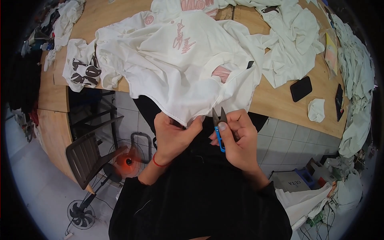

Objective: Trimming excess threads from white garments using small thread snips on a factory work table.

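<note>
A white shirt (pixel 160 76) with pink lettering is spread over the table and hangs past its front edge toward me. My left hand (pixel 176 134) pinches the hanging edge of this shirt between thumb and fingers. Just to the right, my right hand (pixel 240 140) is closed around blue-handled thread snips (pixel 220 138). The two dark blades point up and stand apart, close to the shirt's edge. Whether they touch the cloth I cannot tell. A small dark tag (pixel 250 65) lies on the shirt near its neck opening.
On the wooden table (pixel 276 110) lie a black phone (pixel 301 89), a white cloth scrap (pixel 316 110) and more white garments (pixel 292 48). A heap of pale cloth (pixel 352 80) lines the right side. At lower left stand a brown chair (pixel 84 158) and a fan (pixel 81 214).
</note>
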The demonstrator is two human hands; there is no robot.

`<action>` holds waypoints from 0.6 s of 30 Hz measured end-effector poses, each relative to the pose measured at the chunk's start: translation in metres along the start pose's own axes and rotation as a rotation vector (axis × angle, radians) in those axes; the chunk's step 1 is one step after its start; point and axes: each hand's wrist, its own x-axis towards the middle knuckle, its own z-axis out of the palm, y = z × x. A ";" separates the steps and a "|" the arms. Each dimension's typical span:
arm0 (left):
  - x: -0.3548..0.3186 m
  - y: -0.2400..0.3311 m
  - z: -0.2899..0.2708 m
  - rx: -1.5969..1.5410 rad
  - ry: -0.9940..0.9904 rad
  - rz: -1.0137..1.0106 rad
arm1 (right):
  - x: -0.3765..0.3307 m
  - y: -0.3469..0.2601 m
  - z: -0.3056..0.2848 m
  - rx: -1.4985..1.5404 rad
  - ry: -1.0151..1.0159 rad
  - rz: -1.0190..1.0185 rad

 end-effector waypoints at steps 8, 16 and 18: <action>0.001 0.000 0.003 -0.046 0.008 0.009 | 0.017 0.012 -0.004 -0.272 0.081 -0.324; 0.001 -0.007 0.000 -0.060 -0.037 -0.045 | 0.045 0.020 0.003 -0.764 0.130 -0.830; 0.000 -0.009 -0.002 -0.081 -0.022 -0.060 | 0.045 0.023 0.001 -0.678 0.105 -0.811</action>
